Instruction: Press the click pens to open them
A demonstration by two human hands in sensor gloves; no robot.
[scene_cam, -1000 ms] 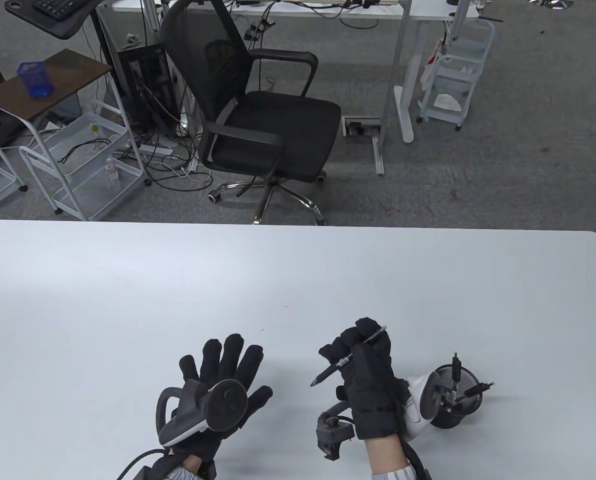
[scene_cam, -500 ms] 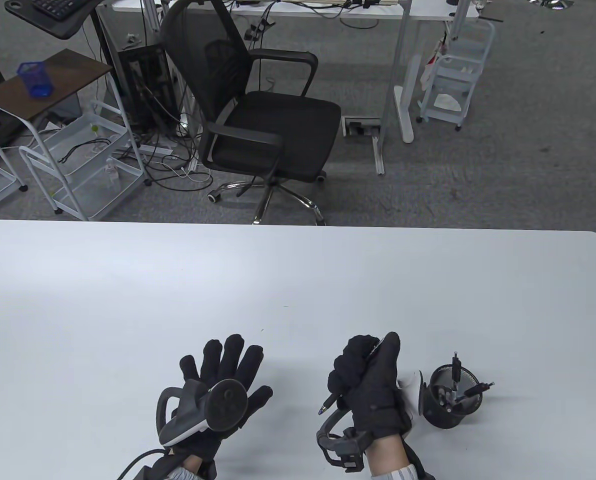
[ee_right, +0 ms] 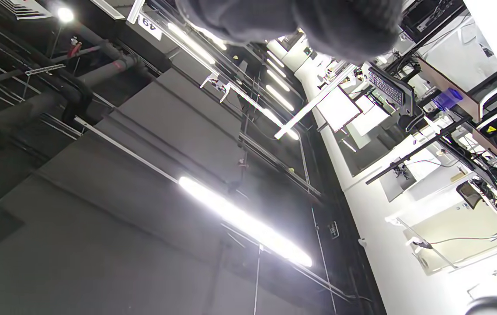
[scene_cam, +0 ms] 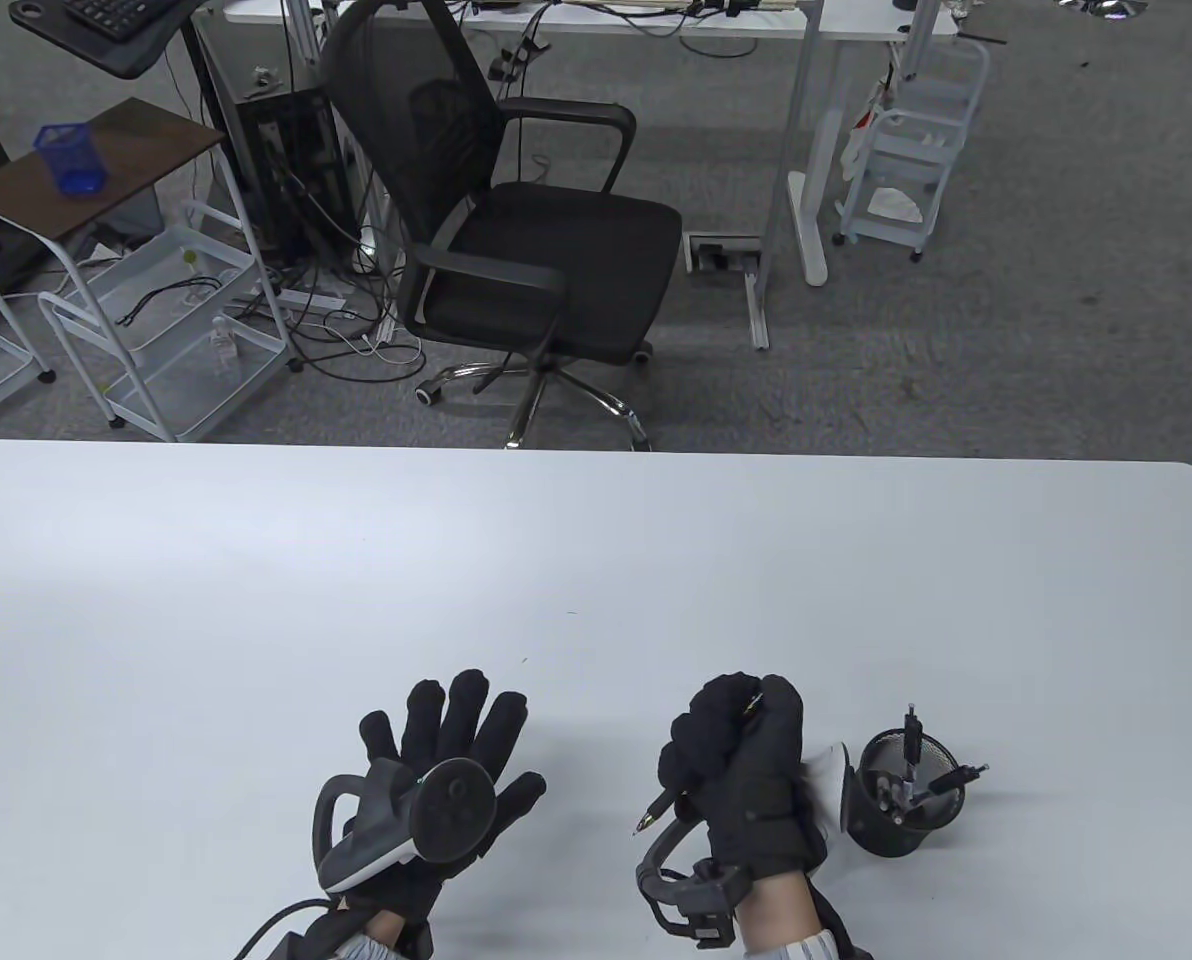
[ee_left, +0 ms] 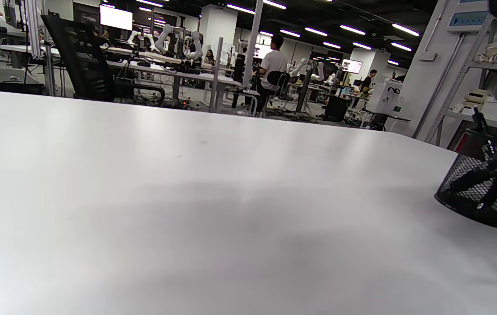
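My right hand (scene_cam: 736, 745) grips a black click pen (scene_cam: 661, 806) in a closed fist above the white table (scene_cam: 596, 560). The pen's tip sticks out low on the left of the fist, and the thumb lies over its top end. My left hand (scene_cam: 451, 735) rests flat on the table with the fingers spread and holds nothing. A black mesh pen cup (scene_cam: 896, 800) with several pens stands just right of my right hand; it also shows in the left wrist view (ee_left: 482, 192). The right wrist view points at the ceiling, with gloved fingers (ee_right: 318, 22) at its top edge.
A black office chair (scene_cam: 516, 230) stands on the floor beyond the table's far edge. White carts (scene_cam: 156, 330) and desks stand farther back.
My right hand has closed into a fist around the pen and turned it more upright. The thumb has come down over the pen's top end. The left hand has not moved.
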